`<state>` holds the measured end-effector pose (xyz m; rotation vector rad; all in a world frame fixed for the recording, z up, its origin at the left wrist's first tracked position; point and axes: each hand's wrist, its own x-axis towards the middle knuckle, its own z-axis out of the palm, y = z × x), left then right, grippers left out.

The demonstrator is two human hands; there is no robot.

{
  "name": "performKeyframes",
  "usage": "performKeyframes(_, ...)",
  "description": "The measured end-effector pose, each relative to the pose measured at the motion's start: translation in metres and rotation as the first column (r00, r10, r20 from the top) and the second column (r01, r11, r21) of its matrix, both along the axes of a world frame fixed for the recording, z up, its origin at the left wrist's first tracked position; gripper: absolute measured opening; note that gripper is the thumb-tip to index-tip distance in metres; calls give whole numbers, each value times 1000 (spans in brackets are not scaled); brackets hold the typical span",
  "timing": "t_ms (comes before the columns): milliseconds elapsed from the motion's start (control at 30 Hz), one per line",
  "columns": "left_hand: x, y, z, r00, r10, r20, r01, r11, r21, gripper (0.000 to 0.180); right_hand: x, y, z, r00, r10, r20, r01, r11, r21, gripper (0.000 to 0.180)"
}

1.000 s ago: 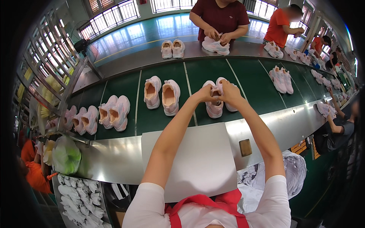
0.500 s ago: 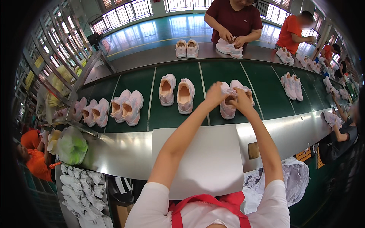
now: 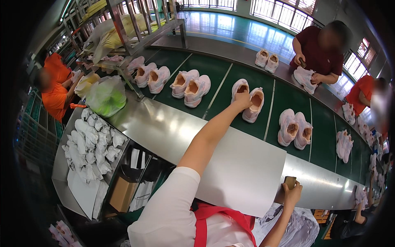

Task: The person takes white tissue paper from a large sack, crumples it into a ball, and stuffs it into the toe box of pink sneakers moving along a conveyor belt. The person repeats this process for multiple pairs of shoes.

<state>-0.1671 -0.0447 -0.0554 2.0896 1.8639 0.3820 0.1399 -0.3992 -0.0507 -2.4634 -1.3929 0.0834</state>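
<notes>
My left hand (image 3: pixel 242 101) reaches across to the green conveyor belt. Its fingers are bent into the opening of a pale pink and white sneaker (image 3: pixel 237 88), closed on its collar. The matching sneaker (image 3: pixel 256 108) stands upright just right of that hand. My right hand (image 3: pixel 292 193) is low at the right, at the metal ledge beside the white sheet. Its fingers are closed around a small brown-olive block (image 3: pixel 290 181). Farther right on the belt stands another pair of pale pink sneakers (image 3: pixel 294 129), apart from both hands.
More sneaker pairs (image 3: pixel 191 87) line the green belt (image 3: pixel 222 70). A white sheet (image 3: pixel 242 164) covers part of the metal ledge (image 3: pixel 152 123). At left are a bin of white paper wads (image 3: pixel 91 140), a plastic bag (image 3: pixel 106 96) and a metal rack (image 3: pixel 121 37). A co-worker (image 3: pixel 319 53) handles a sneaker opposite.
The view has swung left. Both hands have left the pair they were touching; my left hand now grips a sneaker of the pair to its left, and my right hand has taken the block on the ledge.
</notes>
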Motion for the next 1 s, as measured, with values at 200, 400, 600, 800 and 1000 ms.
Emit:
performKeyframes(200, 3, -31, 5, 997, -64, -52, 61, 996, -57, 51, 7, 4, -10, 964, 199, -175, -166, 968, 186, 45)
performKeyframes(400, 11, -166, 47, 808, -490, 328, 378, 858, 349, 11, -13, 10, 18, 910, 189, -368, -73, 949, 306, 29)
performKeyframes(600, 27, -259, 17, 468, -880, 83, 775, 453, 440, 22, -82, 17, 50, 938, 331, -99, -285, 903, 321, 17)
performKeyframes(800, 25, -263, 15, 598, -801, 32, 724, 556, 409, 39, -106, 10, 36, 758, 589, -280, -494, 799, 344, 13)
performKeyframes(1000, 29, -262, 30, 549, -785, -287, 773, 347, 531, 12, -83, 1, 33, 745, 422, -517, -299, 904, 307, 29)
